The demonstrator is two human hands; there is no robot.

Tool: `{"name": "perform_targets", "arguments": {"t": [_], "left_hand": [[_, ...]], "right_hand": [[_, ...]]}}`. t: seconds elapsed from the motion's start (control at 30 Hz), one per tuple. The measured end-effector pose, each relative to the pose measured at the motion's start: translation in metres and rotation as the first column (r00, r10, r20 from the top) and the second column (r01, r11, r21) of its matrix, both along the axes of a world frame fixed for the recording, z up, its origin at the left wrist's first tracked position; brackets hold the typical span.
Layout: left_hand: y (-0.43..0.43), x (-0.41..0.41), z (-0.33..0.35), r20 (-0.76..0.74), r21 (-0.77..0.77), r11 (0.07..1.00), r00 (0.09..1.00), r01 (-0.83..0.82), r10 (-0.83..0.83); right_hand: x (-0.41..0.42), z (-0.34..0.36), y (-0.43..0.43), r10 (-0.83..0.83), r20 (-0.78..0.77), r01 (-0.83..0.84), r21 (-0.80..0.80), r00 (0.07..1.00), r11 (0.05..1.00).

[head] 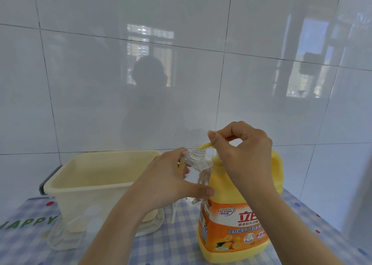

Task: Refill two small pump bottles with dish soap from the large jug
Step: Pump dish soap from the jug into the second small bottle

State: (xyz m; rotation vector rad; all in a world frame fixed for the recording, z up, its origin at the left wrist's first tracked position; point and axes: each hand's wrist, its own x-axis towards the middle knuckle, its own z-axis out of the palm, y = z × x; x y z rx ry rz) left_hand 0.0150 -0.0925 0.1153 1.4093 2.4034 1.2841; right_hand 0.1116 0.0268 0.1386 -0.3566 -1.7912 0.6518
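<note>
The large yellow dish soap jug (pixel 237 222) with an orange label stands upright on the table at front right. My right hand (pixel 243 154) presses on the jug's yellow pump head (pixel 205 145), whose spout points left. My left hand (pixel 169 180) grips a small clear bottle (pixel 201 170), uncapped and tilted, with its threaded neck right under the spout tip. The bottle's lower part is hidden behind my thumb. A second clear bottle (pixel 66 234) lies on its side at front left, with a white pump part beside it.
A cream plastic bin (pixel 96 184) stands behind and left of my hands, on a blue checked tablecloth (pixel 171 244). A thin clear pump tube (pixel 174 212) hangs behind the left wrist. White glossy wall tiles rise just behind the table.
</note>
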Motion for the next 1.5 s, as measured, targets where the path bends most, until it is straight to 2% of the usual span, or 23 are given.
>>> {"name": "perform_targets", "arguments": {"t": [0.4, 0.7, 1.03, 1.3, 1.5], "left_hand": [[0.001, -0.003, -0.004, -0.072, -0.091, 0.996, 0.997, -0.016, 0.009], [0.002, -0.002, -0.006, -0.051, -0.092, 0.996, 0.999, -0.007, 0.002], [0.001, 0.000, -0.005, -0.053, -0.079, 0.997, 0.999, 0.006, -0.011], [0.000, 0.000, -0.004, -0.045, -0.052, 0.998, 0.998, 0.037, -0.039], [-0.001, 0.000, -0.004, -0.016, -0.023, 0.999, 1.000, 0.023, -0.023]], "right_hand": [[-0.003, -0.020, -0.003, -0.026, -0.033, 0.029, 0.068, 0.999, 0.997], [-0.003, -0.022, -0.004, -0.047, -0.040, 0.051, 0.101, 0.998, 0.994], [-0.002, -0.021, -0.004, -0.040, -0.023, 0.041, 0.067, 0.999, 0.997], [0.002, 0.004, -0.001, 0.003, 0.052, -0.001, -0.038, 0.999, 0.999], [0.002, 0.002, -0.004, -0.009, 0.024, 0.010, -0.034, 1.000, 0.999]]}}
